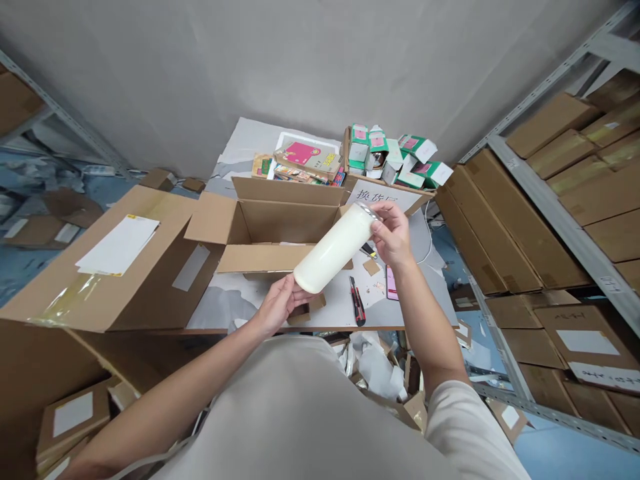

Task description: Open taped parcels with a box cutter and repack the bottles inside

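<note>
Holding the cream tumbler (333,248) with both hands, I am working from a distance through the head view. My left hand (279,303) is pinching the base, thumb and fingertips closing on it, while my right hand (393,233) is clamping around the silvery end. The tumbler is tilting, silvery end up and to the right, and it is hanging clear above the table (220,310), covering part of the open carton (260,258) from me.

Near the tumbler, a red-and-black utility knife (357,303) is lying on the tabletop, with a pink-screened phone (391,283) resting to its right and a small cardboard piece (371,267) lying beyond it. A small brown box (316,304) is sitting by the front edge, and my left hand is partly hiding it.

On the left, a large carton (150,301) is standing beside the open carton, bearing white sheets (117,245) on top. Farther back, books (307,160) are lying in a pile next to green-and-white boxes (393,159), and a handwritten sign (393,197) is showing in front of those boxes.
</note>
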A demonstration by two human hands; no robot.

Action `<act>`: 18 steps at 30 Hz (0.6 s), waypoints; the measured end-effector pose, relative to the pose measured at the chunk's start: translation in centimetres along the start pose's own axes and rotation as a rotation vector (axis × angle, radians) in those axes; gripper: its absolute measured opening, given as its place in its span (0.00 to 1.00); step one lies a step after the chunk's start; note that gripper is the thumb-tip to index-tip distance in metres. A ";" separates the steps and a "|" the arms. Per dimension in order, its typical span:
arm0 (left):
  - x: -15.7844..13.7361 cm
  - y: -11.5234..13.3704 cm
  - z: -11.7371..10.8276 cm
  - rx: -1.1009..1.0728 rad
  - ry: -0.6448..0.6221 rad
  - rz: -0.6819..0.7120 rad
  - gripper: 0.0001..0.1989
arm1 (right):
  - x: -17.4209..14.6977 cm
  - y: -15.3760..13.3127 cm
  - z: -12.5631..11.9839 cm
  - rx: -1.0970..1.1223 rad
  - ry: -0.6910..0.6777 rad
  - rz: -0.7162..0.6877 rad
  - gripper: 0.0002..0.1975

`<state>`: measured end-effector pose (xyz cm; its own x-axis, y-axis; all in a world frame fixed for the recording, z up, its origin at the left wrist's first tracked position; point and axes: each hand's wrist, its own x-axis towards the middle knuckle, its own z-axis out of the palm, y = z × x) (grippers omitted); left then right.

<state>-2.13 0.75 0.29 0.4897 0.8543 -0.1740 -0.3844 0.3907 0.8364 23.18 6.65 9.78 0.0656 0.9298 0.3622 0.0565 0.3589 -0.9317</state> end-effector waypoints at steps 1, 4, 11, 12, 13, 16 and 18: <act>-0.2 -0.2 -0.9 0.103 -0.006 0.043 0.35 | -0.4 0.1 -0.3 -0.023 0.045 -0.040 0.21; -1.1 -1.4 -4.1 0.581 0.070 0.180 0.30 | -2.9 0.7 -0.6 -0.113 0.171 -0.149 0.21; -0.6 -7.2 -8.8 1.184 0.067 0.155 0.41 | -12.7 5.3 2.4 -0.259 0.275 -0.094 0.20; -0.4 -7.8 -9.0 1.173 0.054 0.123 0.44 | -13.9 5.9 2.9 -0.278 0.286 -0.079 0.19; -0.2 -8.2 -9.2 1.157 0.037 0.102 0.46 | -15.1 6.5 3.2 -0.304 0.291 -0.065 0.19; 0.0 -9.0 -9.4 1.112 -0.018 0.111 0.51 | -17.8 7.6 4.0 -0.382 0.276 -0.010 0.18; -0.2 -9.3 -9.5 1.093 -0.045 0.126 0.52 | -18.9 8.0 4.3 -0.395 0.268 0.035 0.19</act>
<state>-6.12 0.20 -12.36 0.5321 0.8449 -0.0548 0.4558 -0.2314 0.8595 18.15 -7.74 -4.68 0.3262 0.8684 0.3735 0.4208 0.2204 -0.8800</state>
